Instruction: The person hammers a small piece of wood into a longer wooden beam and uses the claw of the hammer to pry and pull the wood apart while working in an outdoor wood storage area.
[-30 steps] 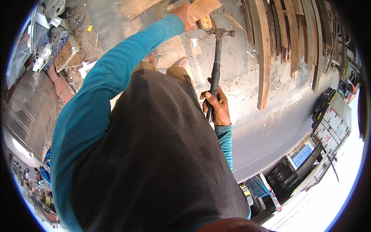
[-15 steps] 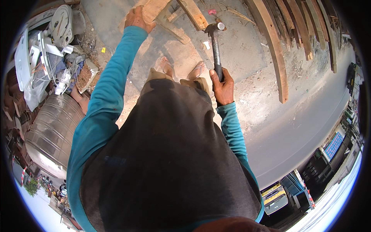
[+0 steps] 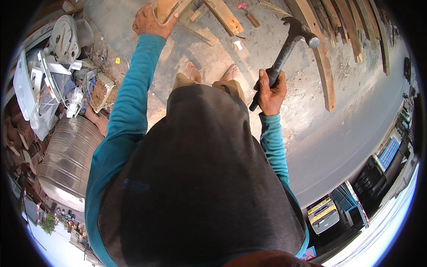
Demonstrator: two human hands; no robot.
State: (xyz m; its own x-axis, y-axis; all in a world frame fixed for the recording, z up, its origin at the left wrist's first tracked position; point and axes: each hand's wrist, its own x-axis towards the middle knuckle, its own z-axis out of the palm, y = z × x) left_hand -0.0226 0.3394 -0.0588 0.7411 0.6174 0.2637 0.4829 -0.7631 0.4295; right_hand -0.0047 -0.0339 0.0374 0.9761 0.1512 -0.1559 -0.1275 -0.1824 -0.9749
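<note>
A hammer is sitting in the right hand, whose fingers are wrapping its dark grip; its head is overlapping a long wooden beam in the view. The left hand is gripping a wooden piece (its far end is running out at the top edge). Between the hands, more timber is lying on the ground, beyond two sandalled feet. Farther left, a ribbed metal tank is lying near white scrap.
</note>
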